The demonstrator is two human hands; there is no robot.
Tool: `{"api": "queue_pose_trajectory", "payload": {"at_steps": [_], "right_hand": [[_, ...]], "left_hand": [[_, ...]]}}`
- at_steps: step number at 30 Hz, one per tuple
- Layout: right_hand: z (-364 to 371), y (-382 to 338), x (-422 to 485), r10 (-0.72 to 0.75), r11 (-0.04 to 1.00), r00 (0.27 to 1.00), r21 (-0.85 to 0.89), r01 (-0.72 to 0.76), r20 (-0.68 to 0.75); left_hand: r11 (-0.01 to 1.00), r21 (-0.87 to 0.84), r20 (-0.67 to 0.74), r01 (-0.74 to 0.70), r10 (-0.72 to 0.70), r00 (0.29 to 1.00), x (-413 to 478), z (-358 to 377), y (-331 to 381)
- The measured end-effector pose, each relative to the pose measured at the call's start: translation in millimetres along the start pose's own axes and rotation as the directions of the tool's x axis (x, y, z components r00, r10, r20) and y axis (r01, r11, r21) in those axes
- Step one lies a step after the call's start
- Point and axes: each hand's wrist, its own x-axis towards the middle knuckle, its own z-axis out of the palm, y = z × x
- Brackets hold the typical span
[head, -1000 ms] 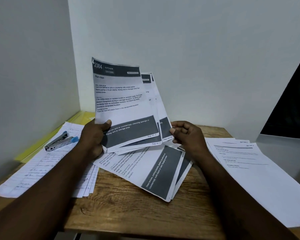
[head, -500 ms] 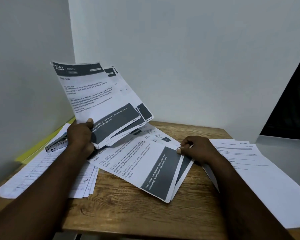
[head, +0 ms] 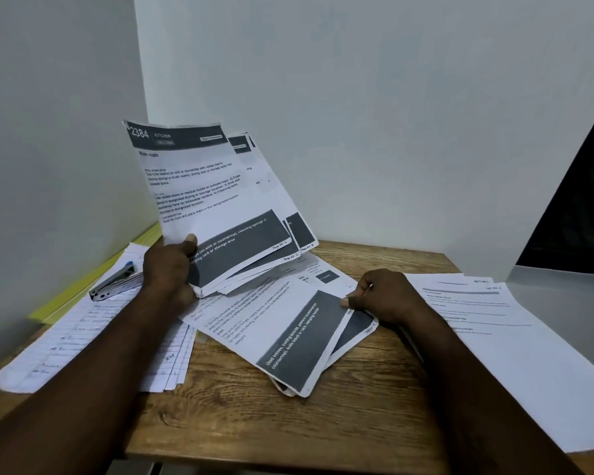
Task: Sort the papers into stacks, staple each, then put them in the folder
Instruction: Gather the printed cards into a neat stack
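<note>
The left hand (head: 170, 269) grasps a fanned sheaf (head: 199, 186) of printed pages by its lower corner, thumb on the front sheet, with the pages rising tilted above the fist. Just left of that grip the stapler (head: 115, 281) lies on handwritten sheets (head: 76, 347), the yellow folder (head: 62, 305) beyond them. The right hand (head: 381, 296), fingers curled, pinches the edge of the flat pile (head: 288, 334) on the table (head: 323, 423) — white sheets (head: 494, 323) lie just right of its wrist.

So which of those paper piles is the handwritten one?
The lined stack at the left of the table, under the stapler. It carries pen writing; the held sheets, middle pile and right stack are printed.
</note>
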Motion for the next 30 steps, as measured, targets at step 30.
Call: {"api": "queue_pose_trajectory", "payload": {"at_steps": [30], "right_hand": [[20.2,-8.3,20.2,0.084,0.996,0.989,0.05,-0.079,-0.124]], "left_hand": [[0.988,0.087,0.266,0.127,-0.146,0.953,-20.0,6.4,-3.7]]}}
